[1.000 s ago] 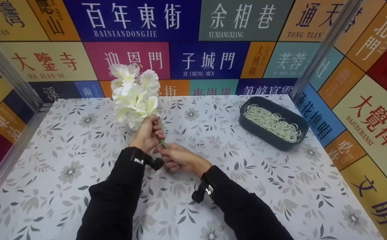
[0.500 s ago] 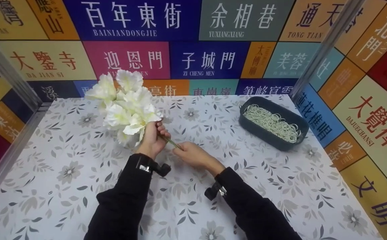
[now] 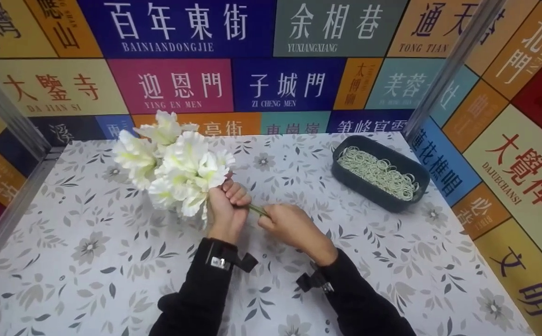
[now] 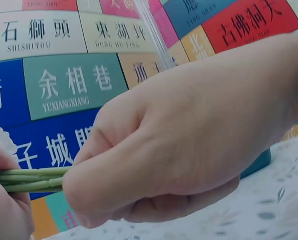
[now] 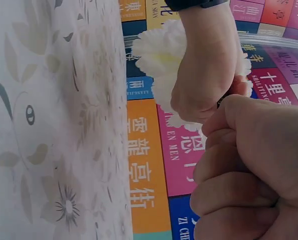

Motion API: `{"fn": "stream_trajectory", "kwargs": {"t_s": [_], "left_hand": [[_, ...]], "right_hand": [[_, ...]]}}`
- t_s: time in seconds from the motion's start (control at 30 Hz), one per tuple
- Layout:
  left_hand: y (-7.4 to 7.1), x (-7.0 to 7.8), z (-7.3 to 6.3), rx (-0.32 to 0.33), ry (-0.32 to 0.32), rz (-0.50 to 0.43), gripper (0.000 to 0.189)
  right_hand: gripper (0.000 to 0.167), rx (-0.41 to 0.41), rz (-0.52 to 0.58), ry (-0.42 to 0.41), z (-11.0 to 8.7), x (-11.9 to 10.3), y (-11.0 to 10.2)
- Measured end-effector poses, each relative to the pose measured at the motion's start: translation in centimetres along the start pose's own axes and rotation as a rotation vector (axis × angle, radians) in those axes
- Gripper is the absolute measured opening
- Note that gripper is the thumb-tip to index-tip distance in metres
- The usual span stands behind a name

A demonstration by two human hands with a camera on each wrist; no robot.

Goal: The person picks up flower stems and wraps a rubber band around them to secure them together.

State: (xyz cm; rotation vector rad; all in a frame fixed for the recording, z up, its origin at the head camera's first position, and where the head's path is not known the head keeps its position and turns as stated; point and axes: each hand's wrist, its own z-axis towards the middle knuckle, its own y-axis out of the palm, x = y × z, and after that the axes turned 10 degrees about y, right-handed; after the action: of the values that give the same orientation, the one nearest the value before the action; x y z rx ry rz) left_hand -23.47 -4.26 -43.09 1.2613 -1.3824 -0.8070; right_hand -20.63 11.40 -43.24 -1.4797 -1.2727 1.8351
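A bunch of white artificial flowers (image 3: pixel 172 163) with green stems (image 3: pixel 257 211) is held above the table, blooms pointing left and away. My left hand (image 3: pixel 226 205) grips the stems just below the blooms. My right hand (image 3: pixel 292 226) holds the lower ends of the stems, fingers curled round them. In the left wrist view the green stems (image 4: pixel 31 180) run into my right hand (image 4: pixel 189 140). In the right wrist view my left hand (image 5: pixel 209 75) covers part of the white blooms (image 5: pixel 159 55), with my right hand (image 5: pixel 254 175) near the lens.
A dark oval tray (image 3: pixel 415 163) full of pale rubber bands (image 3: pixel 378 172) stands at the back right. The table (image 3: pixel 88 242) has a floral cloth. Walls with coloured signs and metal posts (image 3: pixel 448 70) close in the back and sides.
The bunch has tipped from upright to leaning left, and both hands have shifted right and nearer to me. Both hands keep hold of the stems.
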Motion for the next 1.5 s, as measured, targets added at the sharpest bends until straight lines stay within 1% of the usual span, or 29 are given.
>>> {"fn": "stream_trajectory", "kwargs": {"t_s": [0.1,0.23,0.3,0.37,0.5,0.6,0.73,0.87,0.97,1.07,1.17,1.33,1.4,1.5], "left_hand": [[-0.1,-0.1,-1.0,-0.070,-0.003,-0.083,0.052],[-0.2,-0.2,-2.4,-0.144,-0.007,-0.151,0.053],[-0.2,-0.4,-3.2,-0.155,-0.013,-0.166,0.054],[-0.2,-0.6,-3.8,-0.152,-0.031,-0.162,0.054],[-0.1,-1.1,-4.5,-0.146,-0.120,-0.135,0.054],[0.0,-1.2,-4.5,-0.158,-0.165,-0.114,0.053],[-0.1,-1.1,-4.2,-0.160,-0.185,-0.099,0.052],[-0.2,-1.2,-3.7,-0.149,-0.191,-0.089,0.053],[-0.2,-1.3,-3.4,-0.147,-0.178,-0.084,0.054],[-0.3,-1.3,-3.3,-0.158,-0.163,-0.090,0.054],[-0.2,-1.3,-3.2,-0.161,-0.149,-0.091,0.054],[0.1,-1.3,-2.7,-0.155,-0.145,-0.057,0.053],[0.3,-1.3,-2.5,-0.159,-0.137,-0.053,0.052],[0.6,-1.2,-2.2,-0.169,-0.103,-0.065,0.052]], "right_hand": [[0.033,-0.004,-0.021,-0.038,-0.9,-0.4,-0.4],[0.030,-0.010,-0.057,-0.093,-2.2,-0.7,-1.3],[0.030,0.000,-0.102,-0.116,-2.9,-0.7,-1.8],[0.031,0.018,-0.148,-0.121,-3.7,-0.7,-2.2],[0.031,0.066,-0.229,-0.128,-5.4,-0.9,-2.5],[0.029,0.116,-0.259,-0.143,-6.1,-1.1,-2.1],[0.028,0.168,-0.263,-0.150,-6.4,-1.3,-1.3],[0.025,0.177,-0.253,-0.139,-6.4,-1.4,-0.8],[0.021,0.174,-0.246,-0.121,-6.2,-1.4,-0.7],[0.020,0.157,-0.233,-0.102,-6.0,-1.5,-0.6],[0.022,0.122,-0.222,-0.086,-5.8,-1.7,-0.6],[0.019,0.060,-0.194,-0.079,-5.6,-1.7,-0.9],[0.018,0.040,-0.164,-0.076,-5.4,-1.7,-1.1],[0.020,0.009,-0.116,-0.065,-5.0,-1.5,-1.4]]}}
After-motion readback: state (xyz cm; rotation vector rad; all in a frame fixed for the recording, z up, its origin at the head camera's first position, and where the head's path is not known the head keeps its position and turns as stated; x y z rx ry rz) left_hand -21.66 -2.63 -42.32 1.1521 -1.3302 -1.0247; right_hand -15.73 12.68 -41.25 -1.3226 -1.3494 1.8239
